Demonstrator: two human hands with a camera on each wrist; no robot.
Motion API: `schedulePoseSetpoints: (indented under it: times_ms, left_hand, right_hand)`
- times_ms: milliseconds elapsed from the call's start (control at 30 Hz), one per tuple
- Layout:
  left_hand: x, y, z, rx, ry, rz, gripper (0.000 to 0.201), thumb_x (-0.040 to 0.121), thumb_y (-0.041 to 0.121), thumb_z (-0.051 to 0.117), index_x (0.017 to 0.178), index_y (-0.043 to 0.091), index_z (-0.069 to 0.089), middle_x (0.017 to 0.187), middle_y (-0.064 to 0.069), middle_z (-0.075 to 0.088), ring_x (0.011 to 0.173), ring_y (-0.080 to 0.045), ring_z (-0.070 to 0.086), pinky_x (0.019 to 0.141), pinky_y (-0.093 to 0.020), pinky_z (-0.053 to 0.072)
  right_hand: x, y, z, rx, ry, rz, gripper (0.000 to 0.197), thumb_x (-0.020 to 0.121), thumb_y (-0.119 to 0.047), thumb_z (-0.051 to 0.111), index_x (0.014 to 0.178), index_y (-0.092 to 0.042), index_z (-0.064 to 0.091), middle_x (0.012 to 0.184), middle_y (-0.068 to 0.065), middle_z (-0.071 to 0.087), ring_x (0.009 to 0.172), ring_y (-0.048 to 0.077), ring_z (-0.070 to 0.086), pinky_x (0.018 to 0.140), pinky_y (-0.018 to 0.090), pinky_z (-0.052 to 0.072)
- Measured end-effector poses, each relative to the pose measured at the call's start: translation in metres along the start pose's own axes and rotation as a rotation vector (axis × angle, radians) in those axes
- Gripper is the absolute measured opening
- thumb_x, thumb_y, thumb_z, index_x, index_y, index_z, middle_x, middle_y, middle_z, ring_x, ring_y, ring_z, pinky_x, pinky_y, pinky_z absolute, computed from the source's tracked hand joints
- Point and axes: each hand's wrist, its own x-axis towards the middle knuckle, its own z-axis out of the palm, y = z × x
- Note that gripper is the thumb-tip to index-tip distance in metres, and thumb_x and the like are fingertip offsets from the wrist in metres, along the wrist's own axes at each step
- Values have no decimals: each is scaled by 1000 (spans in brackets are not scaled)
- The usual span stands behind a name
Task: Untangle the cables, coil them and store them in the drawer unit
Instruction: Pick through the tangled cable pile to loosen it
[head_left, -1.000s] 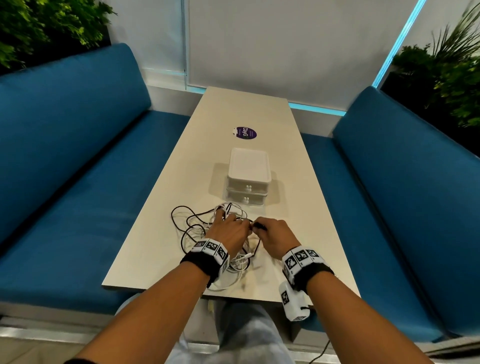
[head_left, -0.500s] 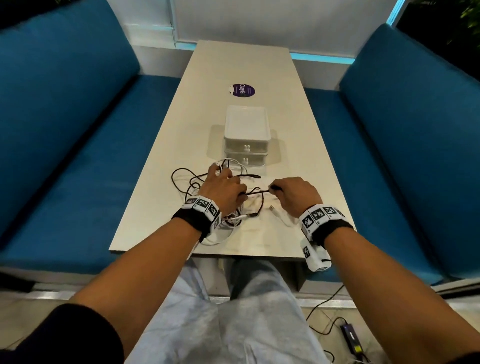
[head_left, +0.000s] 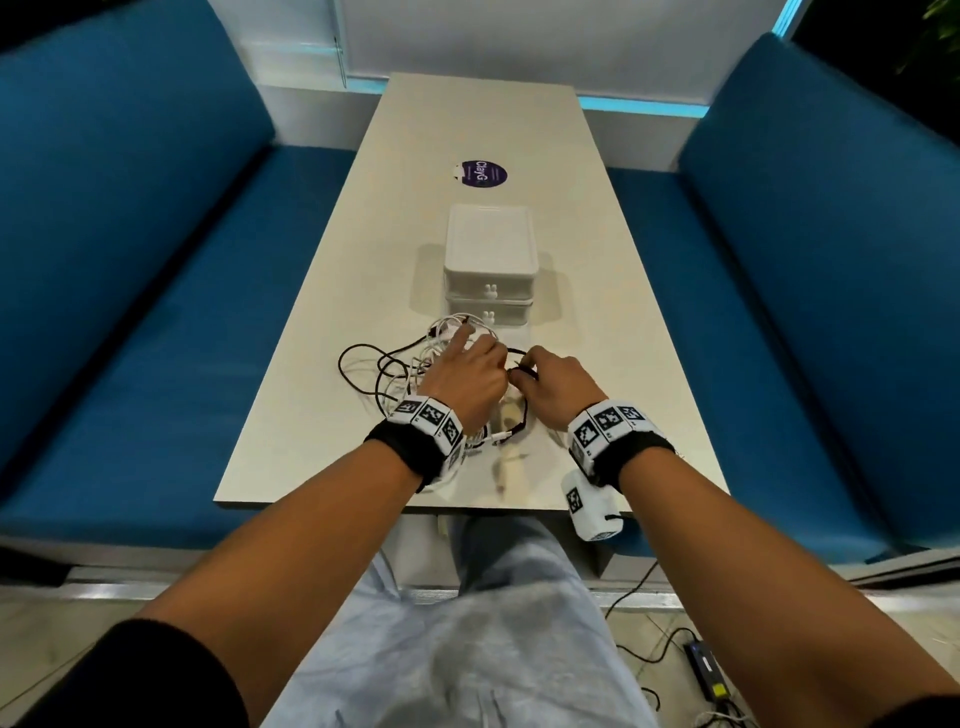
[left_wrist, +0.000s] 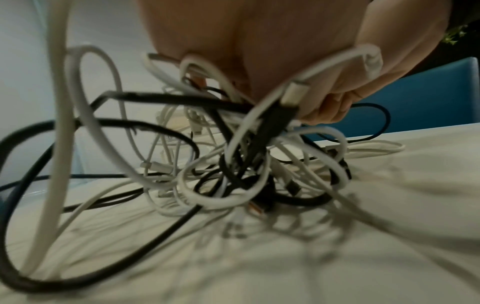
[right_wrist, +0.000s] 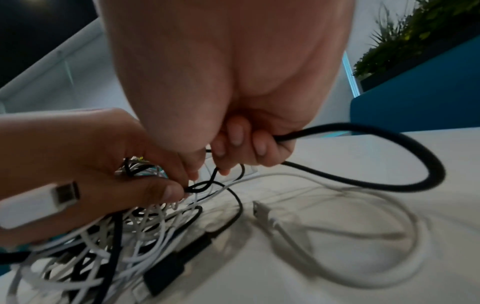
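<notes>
Blue booth benches flank a long pale surface (head_left: 613, 291) where the work has barely begun. Black and white cables (head_left: 415, 364) lie in one knotted heap at the near end, just in front of the white drawer unit (head_left: 488, 260), whose two drawers look closed. The left hand (head_left: 467, 371) pinches a black strand at a crossing and seems to pin part of the heap, though blur hides how much. The right hand (head_left: 553, 387) has its fingers curled round a thick black cable (right_wrist: 389, 181), judged to be mid-separation. No cable is coiled or stored yet.
</notes>
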Motion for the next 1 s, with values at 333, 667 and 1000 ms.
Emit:
schedulePoseSetpoints:
  times_ms: [333,667,1000]
  left_hand:
    - [10,5,-12,-39,39,-24,42,76,11,61,118,7,58,144,-15,35,139,-37,26,113,-48,26]
    - [6,-11,12,-186,-29,-69,32,98,39,41,102,19,66,108,0,64,106,-25,56,94,-41,31]
    - [-3,-22,13,-211,-20,-83,19,98,31,44,105,30,61,111,7,60,112,-19,51,104,-43,26]
  right_hand:
    - [-6,11,-14,-13,27,-70,25,95,-42,47,82,-22,54,82,9,67,79,30,60,67,37,47]
    - [-16,32,-30,-154,-21,-66,31,98,-54,41,90,-26,52,76,5,62,70,26,58,66,37,52]
    - [-12,58,-44,-131,13,64,29,95,-54,46,82,-30,57,78,1,63,73,25,60,65,35,51]
